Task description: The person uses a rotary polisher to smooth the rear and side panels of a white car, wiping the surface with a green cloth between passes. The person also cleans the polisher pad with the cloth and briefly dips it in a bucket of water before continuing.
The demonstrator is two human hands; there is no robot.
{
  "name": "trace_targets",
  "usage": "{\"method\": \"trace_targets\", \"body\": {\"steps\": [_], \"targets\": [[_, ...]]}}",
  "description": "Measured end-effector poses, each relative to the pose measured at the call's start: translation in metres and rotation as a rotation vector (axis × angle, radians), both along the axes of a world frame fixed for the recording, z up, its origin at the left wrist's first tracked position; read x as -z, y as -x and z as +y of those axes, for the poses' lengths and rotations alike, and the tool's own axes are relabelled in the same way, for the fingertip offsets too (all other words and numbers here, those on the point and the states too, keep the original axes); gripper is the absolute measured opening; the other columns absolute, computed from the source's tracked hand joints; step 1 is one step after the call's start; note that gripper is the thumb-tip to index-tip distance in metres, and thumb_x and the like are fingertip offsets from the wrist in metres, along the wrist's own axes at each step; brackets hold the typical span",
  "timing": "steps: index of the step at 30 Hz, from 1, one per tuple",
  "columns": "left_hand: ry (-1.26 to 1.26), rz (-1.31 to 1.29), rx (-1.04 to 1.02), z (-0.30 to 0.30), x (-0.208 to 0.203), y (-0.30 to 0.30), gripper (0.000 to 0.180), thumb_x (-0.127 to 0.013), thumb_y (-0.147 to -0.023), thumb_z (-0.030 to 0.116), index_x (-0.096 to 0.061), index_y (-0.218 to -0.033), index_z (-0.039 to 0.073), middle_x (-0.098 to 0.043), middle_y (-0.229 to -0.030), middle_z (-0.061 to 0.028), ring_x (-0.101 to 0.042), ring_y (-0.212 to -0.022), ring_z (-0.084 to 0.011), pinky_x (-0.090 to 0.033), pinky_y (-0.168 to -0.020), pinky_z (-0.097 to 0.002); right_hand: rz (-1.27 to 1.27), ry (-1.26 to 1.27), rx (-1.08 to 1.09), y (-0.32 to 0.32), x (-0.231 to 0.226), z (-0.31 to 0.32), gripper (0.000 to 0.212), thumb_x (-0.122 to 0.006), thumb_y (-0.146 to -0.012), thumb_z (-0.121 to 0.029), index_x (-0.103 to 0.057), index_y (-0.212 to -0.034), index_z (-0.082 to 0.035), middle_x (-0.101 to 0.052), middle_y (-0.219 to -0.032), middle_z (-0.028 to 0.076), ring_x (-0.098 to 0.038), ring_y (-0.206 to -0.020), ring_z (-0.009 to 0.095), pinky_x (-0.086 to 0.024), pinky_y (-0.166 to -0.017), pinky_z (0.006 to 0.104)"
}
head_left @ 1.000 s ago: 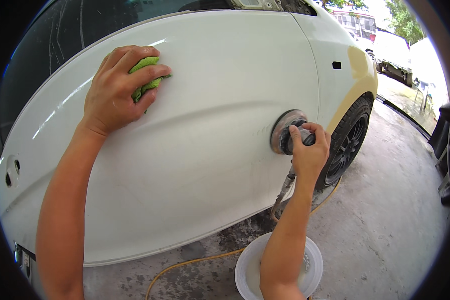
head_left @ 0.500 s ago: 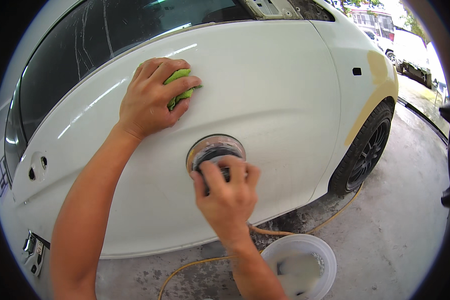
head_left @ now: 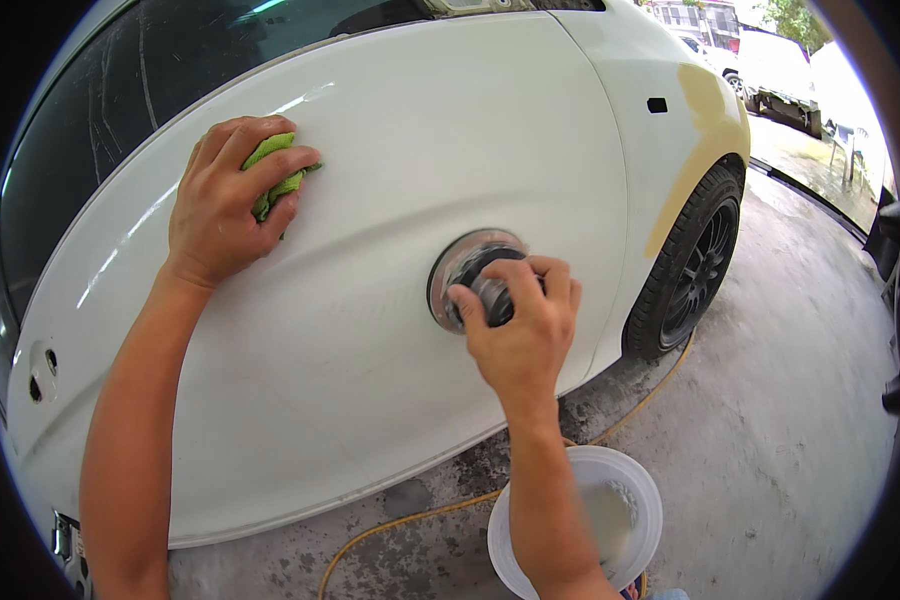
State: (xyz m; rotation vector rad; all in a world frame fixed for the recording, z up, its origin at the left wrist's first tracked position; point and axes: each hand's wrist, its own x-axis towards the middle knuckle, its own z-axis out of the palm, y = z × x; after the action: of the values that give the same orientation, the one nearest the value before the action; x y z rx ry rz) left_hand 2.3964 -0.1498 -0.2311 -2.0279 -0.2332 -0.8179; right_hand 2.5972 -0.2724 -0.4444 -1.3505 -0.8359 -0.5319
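My right hand (head_left: pixel 530 325) grips a round sander (head_left: pixel 468 268) with a black body, its disc against the white car door (head_left: pixel 400 140) just below the raised crease. Fingers and thumb wrap round the sander's top and hide part of it. Farther left and higher up, my left hand (head_left: pixel 220 205) rests on the same door below the window. It is closed on a bunched green cloth (head_left: pixel 270 148), which shows between thumb and fingers. Faint marks streak the door's surface between the two hands.
A white bucket (head_left: pixel 652 510) holding cloudy liquid stands under my right forearm. A yellow hose (head_left: pixel 410 520) winds over the grey floor. Beyond the door seam are a black wheel (head_left: pixel 705 262) and a beige patch (head_left: pixel 705 100) on the fender. Two holes (head_left: pixel 43 375) pierce the door at left.
The sander in my right hand has moved right along the door, closer to the seam and wheel. My left hand still holds the cloth against the door. The whole view has shifted.
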Motion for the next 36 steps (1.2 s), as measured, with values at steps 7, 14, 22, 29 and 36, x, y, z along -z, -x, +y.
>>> {"method": "trace_targets", "body": {"steps": [7,14,22,29,36], "targets": [[0.005,-0.021,0.014,0.002,0.001,-0.001,0.04,-0.083,-0.076,0.011,-0.077,-0.113,0.025,-0.066,-0.13,0.0031,-0.058,-0.129,-0.0245,-0.051,-0.114,-0.0417,0.276,0.044,0.178,-0.139,0.013,-0.003,0.035,-0.092,-0.081,-0.034,-0.077,-0.104,-0.012,-0.066,-0.11,0.011,-0.066,-0.107,0.034,-0.054,-0.092,0.0466],[-0.022,0.008,0.033,0.0,-0.001,-0.002,0.032,-0.078,-0.081,0.007,-0.077,-0.111,0.018,-0.066,-0.128,-0.0023,-0.06,-0.125,-0.0281,-0.052,-0.108,-0.0428,0.361,0.001,0.179,-0.157,0.026,-0.006,0.036,-0.093,-0.079,-0.034,-0.078,-0.104,-0.012,-0.067,-0.108,0.012,-0.068,-0.099,0.033,-0.054,-0.092,0.0443],[-0.006,0.002,0.007,-0.003,-0.001,-0.003,0.036,-0.08,-0.079,0.011,-0.076,-0.113,0.023,-0.065,-0.129,-0.0001,-0.059,-0.127,-0.027,-0.05,-0.112,-0.0435,0.066,0.025,-0.019,0.044,0.016,-0.002,0.029,-0.095,-0.073,-0.023,-0.077,-0.095,-0.02,-0.063,-0.109,0.005,-0.057,-0.101,0.033,-0.055,-0.078,0.0453],[-0.037,0.004,0.021,0.002,-0.001,0.0,0.039,-0.081,-0.079,0.012,-0.076,-0.115,0.024,-0.066,-0.132,0.0007,-0.059,-0.128,-0.0261,-0.051,-0.112,-0.0439,-0.278,-0.05,-0.124,0.161,0.028,0.002,0.023,-0.089,-0.074,-0.018,-0.075,-0.091,-0.025,-0.063,-0.106,-0.003,-0.06,-0.096,0.03,-0.056,-0.068,0.0357],[-0.079,0.001,0.024,0.008,-0.001,0.002,0.037,-0.081,-0.081,0.011,-0.076,-0.115,0.024,-0.066,-0.131,0.0036,-0.06,-0.126,-0.0233,-0.055,-0.11,-0.0415,0.049,-0.037,-0.028,0.09,0.04,0.005,0.022,-0.092,-0.081,-0.026,-0.075,-0.095,-0.022,-0.062,-0.108,0.003,-0.056,-0.1,0.032,-0.055,-0.072,0.0425]]}}
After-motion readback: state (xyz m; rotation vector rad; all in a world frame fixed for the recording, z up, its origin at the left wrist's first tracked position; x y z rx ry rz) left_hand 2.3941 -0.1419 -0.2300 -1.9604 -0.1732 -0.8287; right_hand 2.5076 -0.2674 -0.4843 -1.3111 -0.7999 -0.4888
